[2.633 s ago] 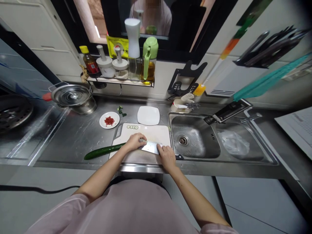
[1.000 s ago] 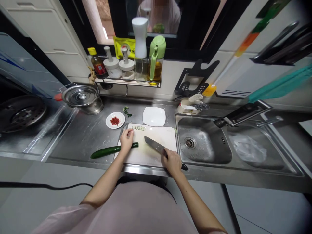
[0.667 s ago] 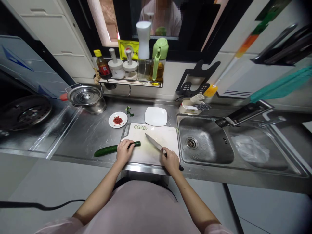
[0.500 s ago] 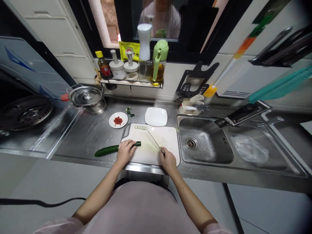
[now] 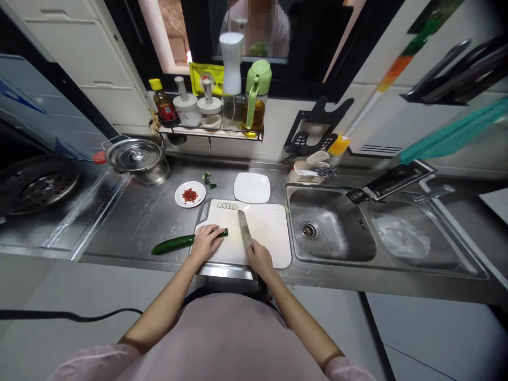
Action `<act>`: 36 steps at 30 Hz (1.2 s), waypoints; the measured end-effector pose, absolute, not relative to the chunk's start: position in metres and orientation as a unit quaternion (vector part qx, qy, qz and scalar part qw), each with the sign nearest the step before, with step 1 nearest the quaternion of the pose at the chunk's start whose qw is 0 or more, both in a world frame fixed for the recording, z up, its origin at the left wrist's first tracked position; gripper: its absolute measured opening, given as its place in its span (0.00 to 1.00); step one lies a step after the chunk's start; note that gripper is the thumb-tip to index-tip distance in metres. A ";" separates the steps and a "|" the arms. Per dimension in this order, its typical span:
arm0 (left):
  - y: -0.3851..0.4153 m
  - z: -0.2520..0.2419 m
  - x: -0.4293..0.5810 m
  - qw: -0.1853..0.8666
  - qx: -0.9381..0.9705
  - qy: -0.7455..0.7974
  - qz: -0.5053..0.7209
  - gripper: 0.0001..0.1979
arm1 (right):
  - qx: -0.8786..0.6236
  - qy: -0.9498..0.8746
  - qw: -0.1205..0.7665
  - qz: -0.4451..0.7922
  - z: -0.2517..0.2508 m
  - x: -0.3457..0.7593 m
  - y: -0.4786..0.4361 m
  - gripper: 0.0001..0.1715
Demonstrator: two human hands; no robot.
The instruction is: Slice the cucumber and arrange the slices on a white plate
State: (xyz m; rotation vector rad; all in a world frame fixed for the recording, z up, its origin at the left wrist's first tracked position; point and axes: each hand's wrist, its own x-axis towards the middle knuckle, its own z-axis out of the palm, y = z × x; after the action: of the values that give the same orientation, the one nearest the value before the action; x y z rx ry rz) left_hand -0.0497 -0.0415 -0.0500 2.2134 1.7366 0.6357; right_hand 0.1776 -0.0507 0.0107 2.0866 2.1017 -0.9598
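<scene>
Under my left hand (image 5: 206, 243) a long green cucumber (image 5: 172, 245) is held down, its cut end on the white cutting board (image 5: 273, 233) and its other end out over the counter to the left. My right hand (image 5: 260, 259) grips a kitchen knife (image 5: 245, 228) by its black handle, blade pointing away from me and its flat side showing, apart from the cucumber. A row of several thin cucumber slices (image 5: 227, 206) lies near the board's far edge, just left of the knife tip.
Behind the board are an empty white plate (image 5: 252, 188), a small plate (image 5: 178, 197) of chopped red pieces and some cucumber scraps (image 5: 208, 180). A steel sink (image 5: 333, 227) adjoins on the right, a lidded pot (image 5: 138, 161) stands left. Bottles fill the wall rack (image 5: 214, 132).
The knife has swung from a slant to a more upright line, turning its blade's flat into view, and my right hand has shifted left. My left hand stays on the cucumber.
</scene>
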 end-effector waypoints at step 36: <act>-0.026 -0.052 -0.046 0.132 0.768 0.607 0.155 0.16 | 0.643 0.682 0.010 -0.349 0.009 0.134 -0.054 0.19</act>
State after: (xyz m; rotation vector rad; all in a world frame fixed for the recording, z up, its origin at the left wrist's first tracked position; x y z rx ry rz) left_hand -0.0463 -0.0264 -0.0519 2.2290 1.7611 0.4492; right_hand 0.1335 -0.0541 0.0086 2.0067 2.1292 -1.0883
